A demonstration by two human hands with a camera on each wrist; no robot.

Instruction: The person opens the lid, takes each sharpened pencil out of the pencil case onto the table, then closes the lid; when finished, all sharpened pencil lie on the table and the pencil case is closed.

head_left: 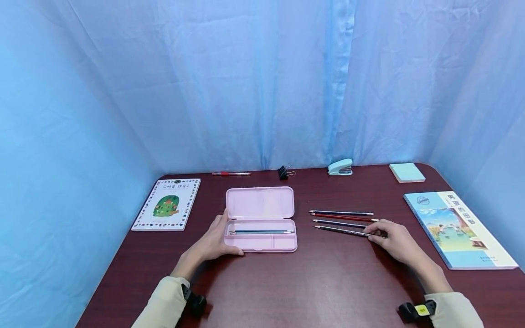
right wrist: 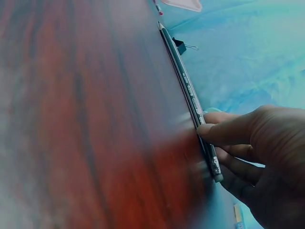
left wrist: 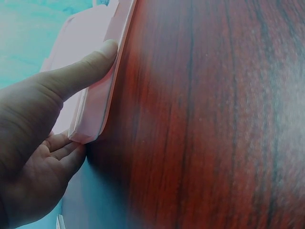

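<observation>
An open pink pencil case (head_left: 260,243) lies on the table with its lid folded back. Pencils (head_left: 262,232) rest in its long upper compartment. At the case's left end, my left hand (head_left: 214,238) holds it, thumb along the front edge and fingers at the left side. To the right, my right hand (head_left: 395,240) pinches a black pencil (right wrist: 183,78) near its eraser end, between thumb and fingers. Just beyond it lie a dark pencil (head_left: 338,223), a red pencil (head_left: 342,217) and another dark pencil (head_left: 340,212), roughly side by side, tips to the left.
A white picture book (head_left: 168,205) lies at the left, a larger book (head_left: 459,230) at the right. Along the back edge are a red pen (head_left: 231,173), a black binder clip (head_left: 284,172), a mint stapler (head_left: 340,167) and a sticky-note pad (head_left: 407,172). Blue curtains surround the table.
</observation>
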